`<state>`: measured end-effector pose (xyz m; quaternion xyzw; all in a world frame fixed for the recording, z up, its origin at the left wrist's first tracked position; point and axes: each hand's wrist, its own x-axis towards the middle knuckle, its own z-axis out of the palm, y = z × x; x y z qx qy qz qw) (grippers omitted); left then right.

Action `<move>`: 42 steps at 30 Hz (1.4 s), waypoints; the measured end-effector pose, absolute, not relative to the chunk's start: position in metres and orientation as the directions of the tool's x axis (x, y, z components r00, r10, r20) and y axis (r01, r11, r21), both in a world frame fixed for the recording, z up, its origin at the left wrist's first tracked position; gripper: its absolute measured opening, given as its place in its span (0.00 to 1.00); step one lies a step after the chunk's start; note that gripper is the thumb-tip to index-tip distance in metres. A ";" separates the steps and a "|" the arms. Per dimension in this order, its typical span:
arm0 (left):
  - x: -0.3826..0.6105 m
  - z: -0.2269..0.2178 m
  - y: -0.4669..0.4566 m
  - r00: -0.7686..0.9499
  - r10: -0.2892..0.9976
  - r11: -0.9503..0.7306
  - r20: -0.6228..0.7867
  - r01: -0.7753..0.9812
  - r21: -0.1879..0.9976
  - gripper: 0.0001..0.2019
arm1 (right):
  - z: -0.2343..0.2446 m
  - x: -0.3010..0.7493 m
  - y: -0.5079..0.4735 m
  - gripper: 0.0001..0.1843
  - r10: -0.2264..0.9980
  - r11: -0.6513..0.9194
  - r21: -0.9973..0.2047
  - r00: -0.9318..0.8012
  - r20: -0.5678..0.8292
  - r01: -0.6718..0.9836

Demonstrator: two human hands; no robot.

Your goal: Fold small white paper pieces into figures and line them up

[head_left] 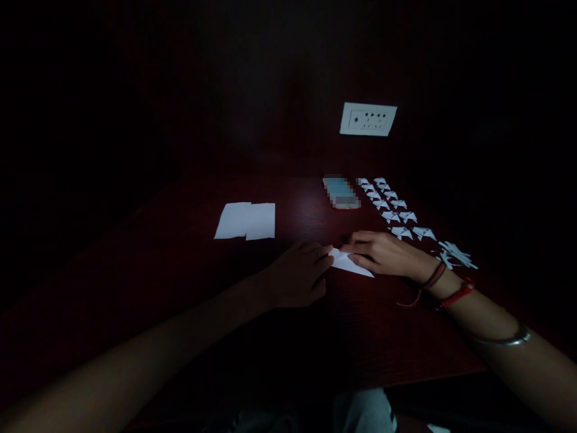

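A folded piece of white paper [349, 264] lies on the dark red table, its pointed corner toward the right. My left hand [300, 273] has its fingertips closed on the paper's left end; a ring shows on one finger. From the right, my right hand [383, 254] presses its fingers on the paper's upper edge, the thumb and fingertips close to the left hand's. Both hands rest at the table's surface, and the fingers cover part of the folds. My left hand is in deep shadow.
White paper sheets [247, 221] lie to the left. Behind the hands is a phone [341, 192]. Several small folded paper figures [399, 204] stand in two rows at the right, near a pile of paper strips [455, 254]. A socket plate [368, 119] is on the back wall.
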<state>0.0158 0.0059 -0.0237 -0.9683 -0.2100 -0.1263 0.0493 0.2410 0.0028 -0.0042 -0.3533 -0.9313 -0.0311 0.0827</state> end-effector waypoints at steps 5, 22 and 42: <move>0.015 -0.022 0.005 0.882 0.387 -0.910 0.268 0.412 -0.040 0.18 | 0.002 0.246 -0.001 0.16 0.652 0.749 0.042 -0.747 0.131 0.662; 0.016 -0.022 0.004 0.885 0.385 -0.910 0.262 0.411 -0.051 0.17 | -0.004 0.238 -0.004 0.17 0.668 0.739 -0.079 -0.713 0.214 0.669; 0.015 -0.029 0.004 0.880 0.329 -0.934 0.343 0.356 -0.016 0.17 | -0.026 0.245 0.015 0.16 0.870 0.485 -0.361 -0.398 0.291 0.796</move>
